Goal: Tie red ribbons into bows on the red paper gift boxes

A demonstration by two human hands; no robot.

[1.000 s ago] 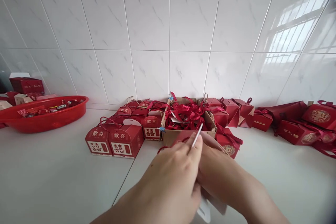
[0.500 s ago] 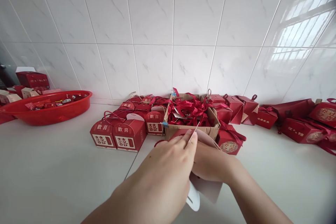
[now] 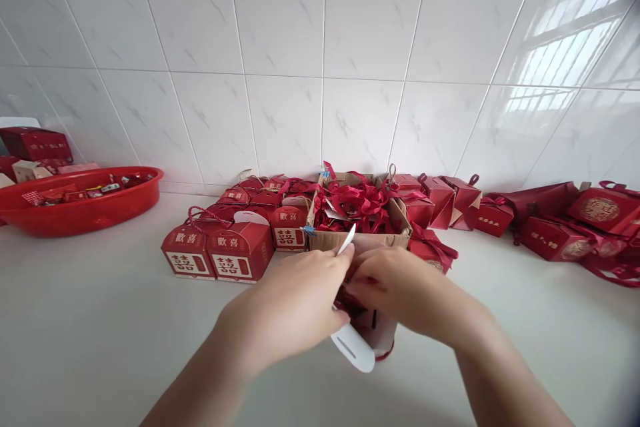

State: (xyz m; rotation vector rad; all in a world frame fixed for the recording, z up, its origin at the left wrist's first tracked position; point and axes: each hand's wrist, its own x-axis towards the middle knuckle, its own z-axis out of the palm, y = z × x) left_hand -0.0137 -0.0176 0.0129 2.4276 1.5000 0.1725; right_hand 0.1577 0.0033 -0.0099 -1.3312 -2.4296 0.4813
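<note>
A red paper gift box (image 3: 385,328) with a white inside stands unclosed at the middle of the counter, its flaps up. My left hand (image 3: 300,297) is closed on its near left side, with a white flap (image 3: 356,350) jutting out below the thumb and another flap tip above the fingers. Curled over the opening, my right hand (image 3: 405,280) has its fingertips in or at the box. Whatever they pinch is hidden, though dark red shows between the fingers and inside.
Behind the hands sits a cardboard box (image 3: 361,239) full of red ribbons (image 3: 357,200). Finished red gift boxes (image 3: 240,255) line the left, and more red boxes (image 3: 553,240) lie to the right. A red basin (image 3: 95,210) of wrapped sweets is at far left, before a tiled wall.
My right hand has drawn back from behind my left hand and now shows at the box's right. The gift box has turned, showing its inside. The view has shifted slightly right.
</note>
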